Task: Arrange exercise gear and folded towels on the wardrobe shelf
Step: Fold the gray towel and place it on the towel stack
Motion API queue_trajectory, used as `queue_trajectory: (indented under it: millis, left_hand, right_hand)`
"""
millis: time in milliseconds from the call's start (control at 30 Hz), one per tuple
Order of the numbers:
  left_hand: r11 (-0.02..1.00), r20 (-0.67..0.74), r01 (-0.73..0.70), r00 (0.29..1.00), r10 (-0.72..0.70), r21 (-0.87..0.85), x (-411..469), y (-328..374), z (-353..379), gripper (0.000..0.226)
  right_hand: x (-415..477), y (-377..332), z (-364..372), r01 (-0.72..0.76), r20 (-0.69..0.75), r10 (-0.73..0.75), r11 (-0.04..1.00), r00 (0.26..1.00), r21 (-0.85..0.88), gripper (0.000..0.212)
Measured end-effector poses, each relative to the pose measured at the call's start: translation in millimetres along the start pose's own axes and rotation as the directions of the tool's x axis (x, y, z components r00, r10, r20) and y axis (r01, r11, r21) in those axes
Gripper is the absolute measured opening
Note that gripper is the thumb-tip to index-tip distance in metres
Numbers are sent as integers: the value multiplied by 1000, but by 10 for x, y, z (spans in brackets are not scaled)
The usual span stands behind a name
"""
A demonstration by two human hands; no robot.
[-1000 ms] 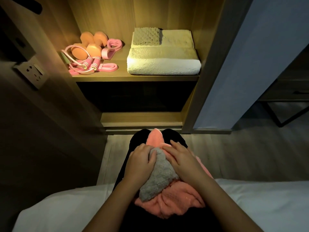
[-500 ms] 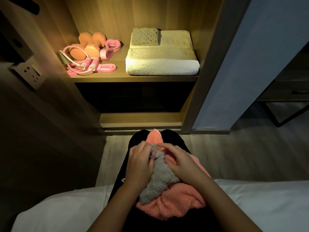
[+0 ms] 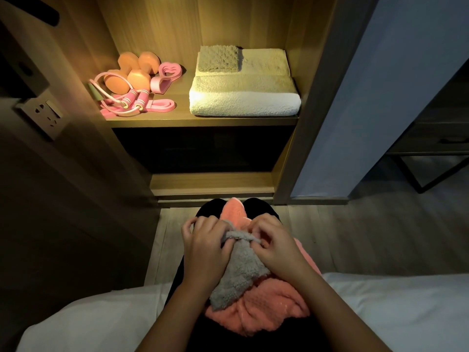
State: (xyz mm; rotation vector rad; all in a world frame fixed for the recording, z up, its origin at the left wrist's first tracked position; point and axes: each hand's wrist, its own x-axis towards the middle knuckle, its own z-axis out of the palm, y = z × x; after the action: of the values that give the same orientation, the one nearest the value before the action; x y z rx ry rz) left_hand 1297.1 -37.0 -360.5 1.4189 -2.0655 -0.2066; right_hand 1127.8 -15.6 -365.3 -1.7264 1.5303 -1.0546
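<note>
A small grey fleece towel (image 3: 239,270) lies on a crumpled pink towel (image 3: 258,311) across my lap. My left hand (image 3: 203,247) and my right hand (image 3: 275,245) each pinch the grey towel's far edge, bunching it between them. On the lit wardrobe shelf (image 3: 203,120), a folded white towel (image 3: 243,94) sits at the right with a small folded grey-green cloth (image 3: 218,58) on top at the back. At the left lie two orange dumbbells (image 3: 132,72), a pink skipping rope (image 3: 127,100) and pink resistance bands (image 3: 166,74).
I sit on a white bed (image 3: 396,308) facing the open wardrobe. A wall socket (image 3: 44,115) is on the dark panel at the left. A dark lower compartment (image 3: 203,148) lies under the shelf. A pale door panel (image 3: 368,97) and a dark desk frame (image 3: 431,158) stand at the right.
My hands went from lying flat on the grey towel to pinching its far edge and gathering it up. The shelf items have not moved.
</note>
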Motion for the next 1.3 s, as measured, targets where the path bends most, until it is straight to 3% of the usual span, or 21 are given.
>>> queue_trajectory:
  millis: [167,300,400,533,667,800,900,1000,1133,1300]
  left_hand:
    - [999,-145,31,989,-26,32,62,-52,-103,5]
    - [984,-189,35,980,-68,-173,106,-76,-201,20]
    - [903,-116,165,967,-228,-396,121,-153,-256,27]
    - [853,-54,222,959,-279,-472,188,-335,-311,31]
    - [720,163,411,906,-391,-559,267,-489,-356,38]
    - [681,166,468,871,-462,-563,398,-583,-447,24]
    - [578,221,553,809,-545,-599,590,-593,-483,9]
    - [483,225,529,802,-553,-698,895,-525,-526,13]
    - [551,120,424,856,-502,-719,1488,-463,-682,20]
    - [673,-19,290,911,-412,-680,2138,-424,-840,12]
  right_hand:
    - [60,-28,-100,28,-185,-24,999,983,23,26]
    - [68,-81,-160,-37,-204,80,978,976,207,14]
    - [72,-73,-238,-63,-279,103,987,955,148,15]
    - [88,-45,-378,-143,-338,197,974,920,177,10]
    - [142,-7,-485,-179,-354,249,959,901,218,16]
    - [264,32,-589,-203,-421,294,948,858,246,16]
    - [502,81,-688,-250,-424,339,935,840,253,16]
    - [836,76,-811,-256,-408,365,920,837,297,17]
    - [1295,-65,-1134,-183,-443,300,940,845,289,17]
    - [1814,-309,-1515,-49,-567,175,972,805,229,11]
